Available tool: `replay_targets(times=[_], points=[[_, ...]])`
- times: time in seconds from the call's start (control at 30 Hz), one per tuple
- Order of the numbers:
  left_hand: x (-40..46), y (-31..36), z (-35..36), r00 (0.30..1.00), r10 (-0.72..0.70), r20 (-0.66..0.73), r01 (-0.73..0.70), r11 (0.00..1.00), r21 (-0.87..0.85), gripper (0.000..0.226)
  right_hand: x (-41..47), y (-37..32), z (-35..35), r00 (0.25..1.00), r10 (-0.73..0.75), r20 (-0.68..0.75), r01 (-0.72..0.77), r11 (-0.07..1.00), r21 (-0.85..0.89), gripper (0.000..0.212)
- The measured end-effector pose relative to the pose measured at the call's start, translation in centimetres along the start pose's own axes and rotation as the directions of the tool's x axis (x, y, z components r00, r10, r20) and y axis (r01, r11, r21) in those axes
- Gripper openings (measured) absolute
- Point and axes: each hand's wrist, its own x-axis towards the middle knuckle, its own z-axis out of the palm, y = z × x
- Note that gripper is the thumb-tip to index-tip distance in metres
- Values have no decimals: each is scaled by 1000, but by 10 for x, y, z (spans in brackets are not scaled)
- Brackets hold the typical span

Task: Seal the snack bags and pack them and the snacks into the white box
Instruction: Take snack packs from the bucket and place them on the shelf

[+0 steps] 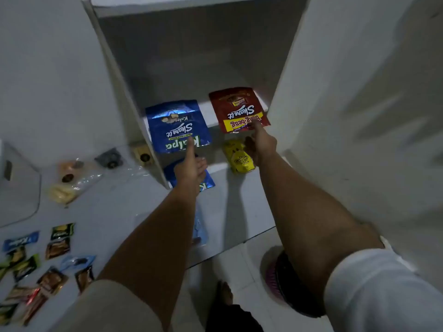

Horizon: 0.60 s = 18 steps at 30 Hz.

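Left hand [190, 170] is pinching the blue Kalpa bag [178, 127], right hand [260, 146] pinching the red Beng-Beng bag [238, 110], both bags hanging above the white box [115, 75]; thin fingertip pinches are risking a slip

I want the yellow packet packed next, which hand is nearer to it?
Right. The right hand is just beside the yellow packet; the left hand is farther left, on the blue bag.

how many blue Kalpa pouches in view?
2. One blue pouch held up by the left hand at the white box opening; another lies under that hand, mostly hidden. More may be hidden.
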Motion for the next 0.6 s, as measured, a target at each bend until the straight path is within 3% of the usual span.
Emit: replay_targets(times=[0.13, 0.33, 0.47, 0.6], points=[[13, 17, 12, 997, 15, -70, -32, 966, -256, 74, 16, -14, 15, 998, 6, 58, -11, 996, 93, 48], [16, 35, 12, 984, 47, -171, -115, 904, -412, 26, 20, -24, 16, 998, 6, 62, -11, 997, 78, 31], [-3, 36, 4, 969, 158, -188, -208, 935, -287, 7, -13, -27, -2, 999, -30, 42, 27, 997, 73, 16], [-34, 34, -15, 952, 285, -113, -294, 953, -74, 18, -52, -22, -35, 994, -108, -34, 111, 991, 74, 9]])
